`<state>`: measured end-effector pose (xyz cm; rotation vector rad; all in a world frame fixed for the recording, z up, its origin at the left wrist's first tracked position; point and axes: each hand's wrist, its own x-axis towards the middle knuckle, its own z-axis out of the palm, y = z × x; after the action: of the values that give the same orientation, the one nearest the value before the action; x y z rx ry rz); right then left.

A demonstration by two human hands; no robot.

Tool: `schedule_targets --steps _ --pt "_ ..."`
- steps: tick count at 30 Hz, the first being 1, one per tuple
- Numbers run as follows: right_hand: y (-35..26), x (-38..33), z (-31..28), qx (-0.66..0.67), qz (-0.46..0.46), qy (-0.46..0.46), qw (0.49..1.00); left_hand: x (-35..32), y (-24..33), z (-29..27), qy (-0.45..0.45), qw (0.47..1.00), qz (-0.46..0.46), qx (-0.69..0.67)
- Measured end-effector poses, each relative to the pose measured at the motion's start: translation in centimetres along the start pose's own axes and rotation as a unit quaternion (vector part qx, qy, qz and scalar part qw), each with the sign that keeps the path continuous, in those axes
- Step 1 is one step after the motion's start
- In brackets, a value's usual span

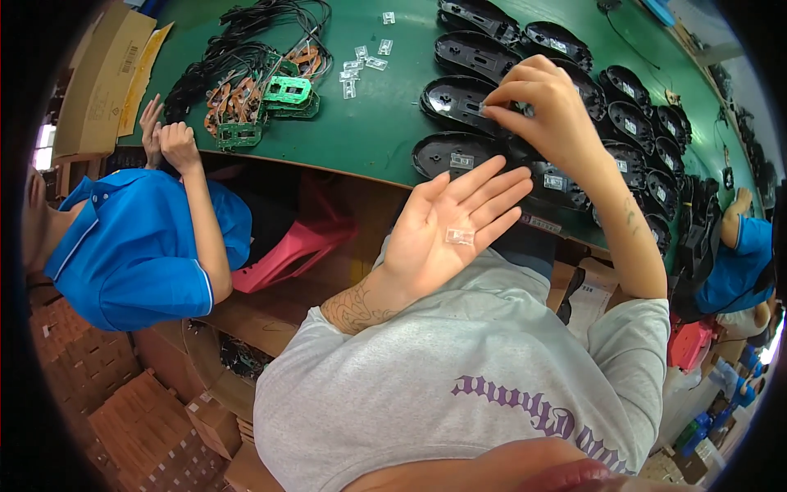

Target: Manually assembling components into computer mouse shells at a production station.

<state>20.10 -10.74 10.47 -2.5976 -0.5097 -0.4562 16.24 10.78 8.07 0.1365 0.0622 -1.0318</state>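
Observation:
My left hand (pixel 443 225) is held palm up, its fingers stretched out and apart. One small clear plastic lens piece (pixel 460 236) lies loose on that palm. Over the rows of black mouse shells, my right hand (pixel 533 102) has thumb and forefinger pinched at a black mouse shell (pixel 447 100) in the nearest column. A small clear lens piece seems to be between those fingertips, mostly hidden by them. Just below, another mouse shell (pixel 430 156) has a clear lens piece (pixel 461 161) seated in it. Several shells farther right also hold clear pieces.
Several loose clear lens pieces (pixel 361 64) are scattered on the green table (pixel 369 123). Left of them lies a pile of green circuit boards (pixel 288 90) with black cables (pixel 246 41). A person in a blue shirt (pixel 139 246) sits at my left; another blue-sleeved person (pixel 742 254) works at far right.

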Motion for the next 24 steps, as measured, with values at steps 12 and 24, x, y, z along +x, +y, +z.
schedule_targets --steps 12,24 --pt "0.2 1.4 2.5 -0.061 0.024 -0.022 0.998 -1.5 1.0 -1.8 0.028 0.999 0.033 0.013" --pt "-0.2 1.5 1.2 0.009 0.003 0.021 1.0 -1.3 1.2 -1.2 0.018 0.999 0.025 0.021"
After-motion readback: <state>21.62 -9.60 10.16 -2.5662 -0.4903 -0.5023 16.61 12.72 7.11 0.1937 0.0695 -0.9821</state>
